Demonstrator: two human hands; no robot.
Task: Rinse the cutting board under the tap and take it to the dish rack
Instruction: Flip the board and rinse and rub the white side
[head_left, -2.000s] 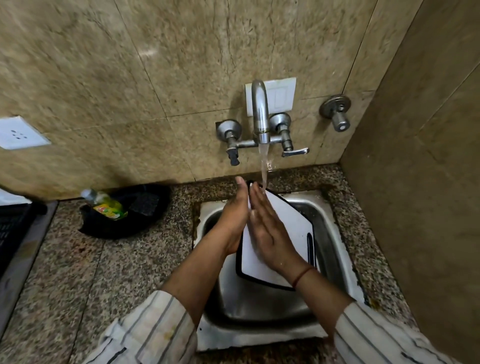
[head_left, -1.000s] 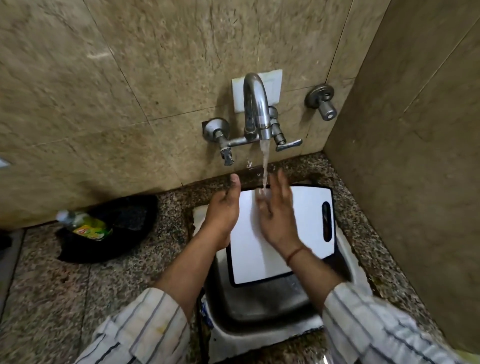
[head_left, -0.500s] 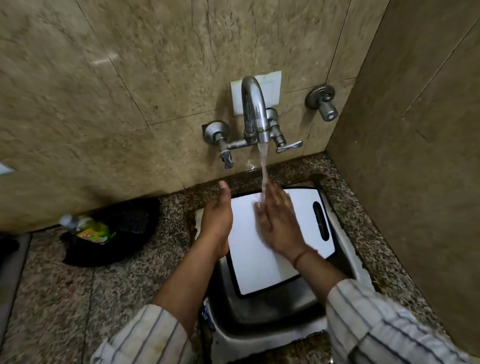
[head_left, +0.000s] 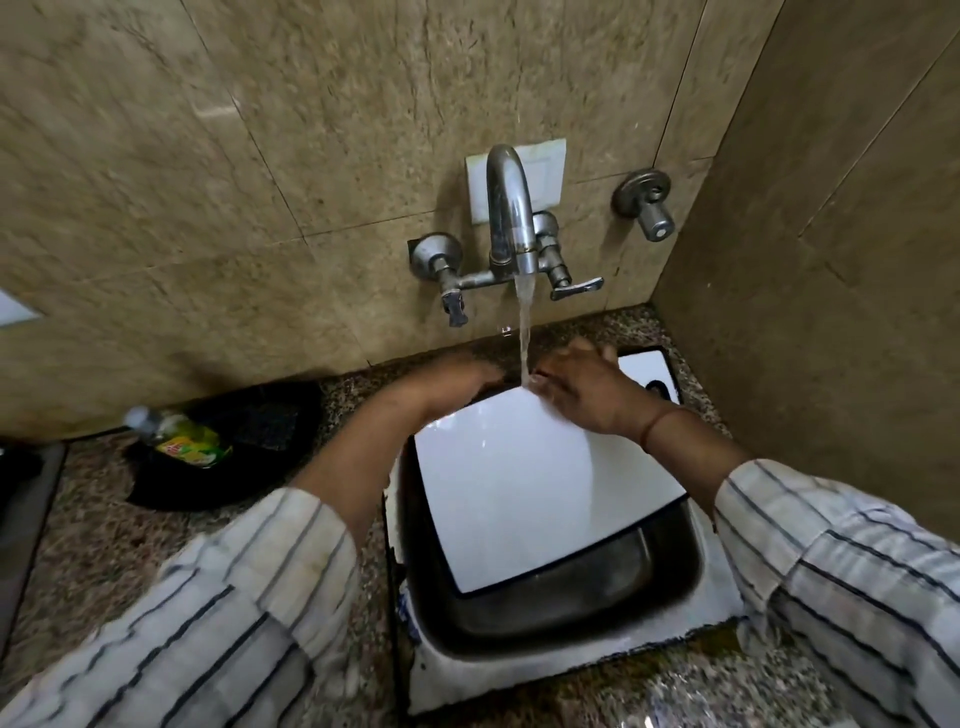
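A white cutting board (head_left: 524, 483) with a black rim lies tilted across the steel sink (head_left: 561, 618), its handle slot at the far right. Water runs from the wall tap (head_left: 511, 218) onto the board's far edge. My left hand (head_left: 457, 382) curls over the far left corner of the board and holds it. My right hand (head_left: 587, 395) lies flat on the board's upper face by the stream, fingers spread.
A black dish (head_left: 228, 447) with a green soap bottle (head_left: 179, 436) sits on the speckled counter to the left. A second valve (head_left: 647, 205) sticks out of the wall at right. The side wall stands close to the right of the sink.
The board has swung flatter and its near end now reaches further toward me. My left hand moved from the left edge to the far corner; my right hand slid toward the far edge.
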